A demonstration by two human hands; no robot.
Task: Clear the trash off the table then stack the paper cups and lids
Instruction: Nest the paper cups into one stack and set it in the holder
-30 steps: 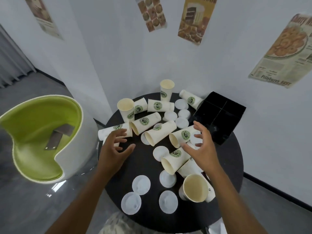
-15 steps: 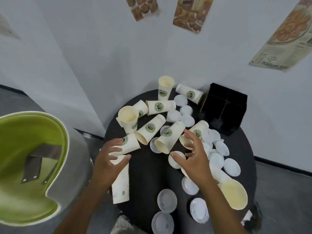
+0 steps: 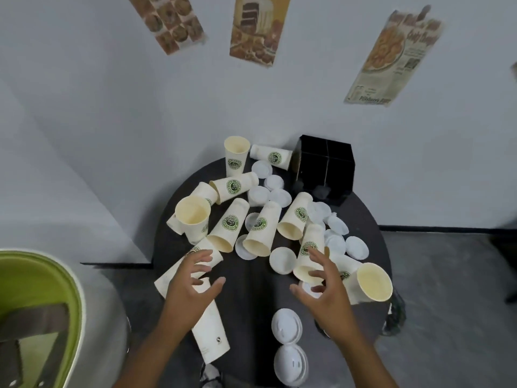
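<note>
cups everywhere on the round table [image 3: 251, 289]. your left hand [image 3: 190, 292] hovers spread wide over the tipped cup [image 3: 208, 329] lying lengthwise toward you; right hand [image 3: 326, 289], fingers also splayed and empty, is nearest the fallen cup [image 3: 310, 247].

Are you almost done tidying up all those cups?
Not nearly. Nothing looks stacked yet: cream paper cups with green logos lie tipped over across the round black table, and white plastic lids sit scattered singly. Both the left hand and right hand hover open, holding nothing. The black divided holder at the back looks unfilled. All the stacking is left.
</note>
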